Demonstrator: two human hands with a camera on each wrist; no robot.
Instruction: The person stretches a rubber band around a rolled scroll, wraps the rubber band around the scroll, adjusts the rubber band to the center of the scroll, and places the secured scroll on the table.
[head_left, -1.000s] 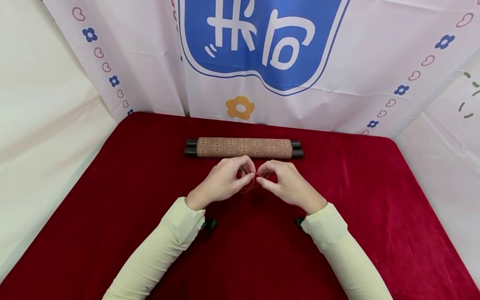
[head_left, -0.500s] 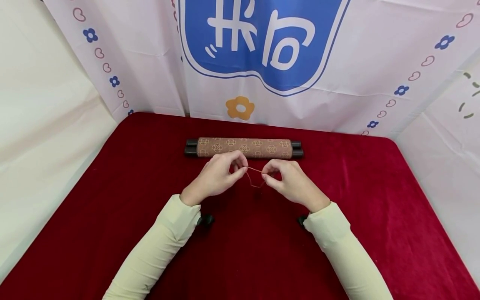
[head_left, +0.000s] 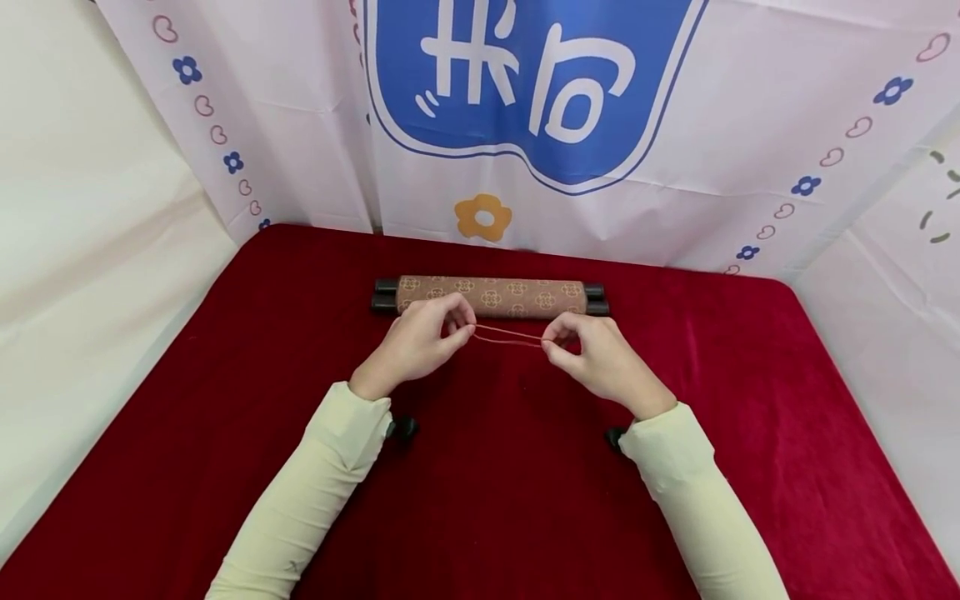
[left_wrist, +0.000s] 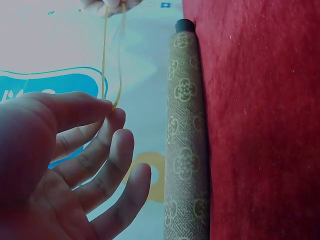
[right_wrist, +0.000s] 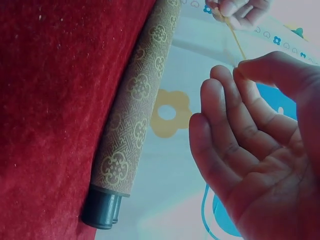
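Observation:
A thin, loop-shaped rubber band (head_left: 510,332), yellowish in the left wrist view (left_wrist: 104,55), runs as two nearly parallel strands between the hands. My left hand (head_left: 418,340) pinches one end between thumb and index finger, its other fingers loosely bent. At the opposite end, the thumb and index fingertip of my right hand (head_left: 600,357) pinch the band (right_wrist: 238,42). Just beyond both hands lies a rolled scroll (head_left: 517,293) in brown cloth with gold flower motifs, black rod ends sticking out on either side. My left hand overlaps its lower left part in the head view.
Dark red velvet cloth (head_left: 495,483) covers the table. Behind it hangs a white printed curtain (head_left: 675,225) with a blue emblem and flowers, and pale fabric walls (head_left: 97,208) flank both sides. Small black devices (head_left: 406,429) show at the inner wrists.
The hands have drawn apart, left hand to the left and slightly up, right hand to the right. The band, earlier a slack drooping loop, is now drawn out into two nearly straight strands.

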